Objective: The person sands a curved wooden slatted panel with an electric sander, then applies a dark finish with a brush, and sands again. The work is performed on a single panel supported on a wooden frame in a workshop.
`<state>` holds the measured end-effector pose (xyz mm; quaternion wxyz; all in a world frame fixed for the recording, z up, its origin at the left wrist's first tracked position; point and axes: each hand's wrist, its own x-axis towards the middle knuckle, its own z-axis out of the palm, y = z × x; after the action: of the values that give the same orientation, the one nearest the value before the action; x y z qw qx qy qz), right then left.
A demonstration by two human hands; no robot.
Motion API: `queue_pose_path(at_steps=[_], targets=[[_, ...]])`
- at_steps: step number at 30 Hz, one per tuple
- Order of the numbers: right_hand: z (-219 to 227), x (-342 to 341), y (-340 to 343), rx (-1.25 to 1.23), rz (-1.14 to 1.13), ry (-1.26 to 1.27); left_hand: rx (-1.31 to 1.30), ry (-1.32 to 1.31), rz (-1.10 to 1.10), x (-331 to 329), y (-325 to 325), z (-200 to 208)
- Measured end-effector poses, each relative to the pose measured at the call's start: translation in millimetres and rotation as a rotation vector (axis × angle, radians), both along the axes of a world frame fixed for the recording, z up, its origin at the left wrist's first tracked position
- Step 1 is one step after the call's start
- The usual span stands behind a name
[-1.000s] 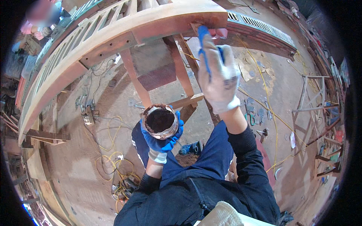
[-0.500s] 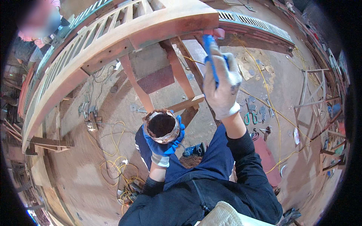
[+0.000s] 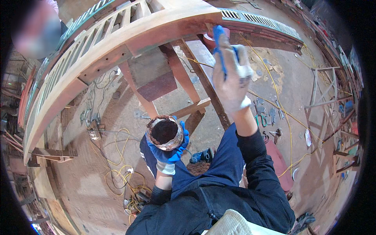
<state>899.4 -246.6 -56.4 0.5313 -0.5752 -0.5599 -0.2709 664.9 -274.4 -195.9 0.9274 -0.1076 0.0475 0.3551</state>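
Note:
My left hand (image 3: 168, 156), in a blue-palmed glove, is wrapped round a crusted round pot (image 3: 175, 140) and holds it over my left thigh. Dark brown stuff lies inside it. My right hand (image 3: 232, 76), in a white glove with blue fingers, reaches up to the end of a curved wooden rail (image 3: 172, 33). A pink, curled, soft-looking piece (image 3: 210, 41) shows around its fingertips against the end of the wood. The fingers are bent round it and blurred; their inner side is hidden. Slats (image 3: 117, 22) run along the rail's far side.
Wooden legs with a crosspiece (image 3: 192, 107) stand below the rail. Yellow cords (image 3: 288, 129) cross the floor on both sides. Green-handled scissors (image 3: 261, 120) and other tools lie at the right, near a pink roll (image 3: 279, 162). Another person (image 3: 37, 35) is at the far left.
My right hand and the pink piece have shifted slightly at the rail's end, with more of the pink piece now showing left of the fingertips. The pot has moved slightly left.

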Motion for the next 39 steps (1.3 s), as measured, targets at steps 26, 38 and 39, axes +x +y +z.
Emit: queue_pose_path(at_steps=[26, 38, 39], targets=[[-3.4, -33.8, 5.4, 0.015, 0.091, 0.148, 0.044, 0.076, -0.035, -4.0, 2.7, 6.6], [17.1, -25.8, -11.7, 0.004, 0.134, 0.217, 0.056, 0.089, -0.057, -6.8, 4.3, -4.1], [17.0, -27.8, -7.6, -0.013, 0.099, 0.209, 0.069, 0.09, -0.067, -5.9, 6.6, -5.1]])
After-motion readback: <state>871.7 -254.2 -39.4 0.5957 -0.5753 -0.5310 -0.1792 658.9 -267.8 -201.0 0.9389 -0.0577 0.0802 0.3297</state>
